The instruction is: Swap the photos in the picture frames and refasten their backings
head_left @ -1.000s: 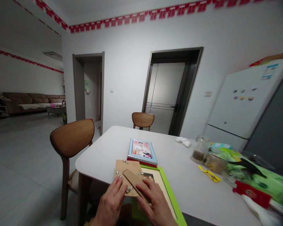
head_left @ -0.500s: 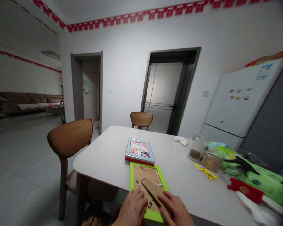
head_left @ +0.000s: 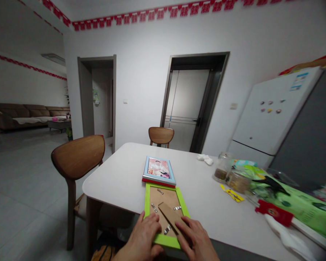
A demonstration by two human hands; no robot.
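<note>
A green picture frame (head_left: 147, 199) lies face down at the near table edge. Its brown backboard (head_left: 167, 195) has several small metal clips around it and a fold-out stand (head_left: 170, 214) in the middle. My left hand (head_left: 144, 235) is closed on the lower left of the frame, fingers over the edge and thumb by the bottom rail. My right hand (head_left: 196, 239) grips the lower right side, with its fingertips against the stand. Just beyond, touching or nearly touching the green frame, a light blue framed photo (head_left: 159, 169) lies face up on top of a red-edged frame (head_left: 149, 181).
On the table's right stand glass jars (head_left: 222, 168), a yellow packet (head_left: 232, 194), a red packet (head_left: 274, 213) and a green bag (head_left: 301, 206). Crumpled white tissue (head_left: 205, 159) lies farther back. Wooden chairs stand at the left (head_left: 80, 157) and far side (head_left: 161, 135).
The view has shifted slightly. My left hand has slid a little down and left along the frame, and its thumb now shows at the bottom rail. My right hand keeps its place.
</note>
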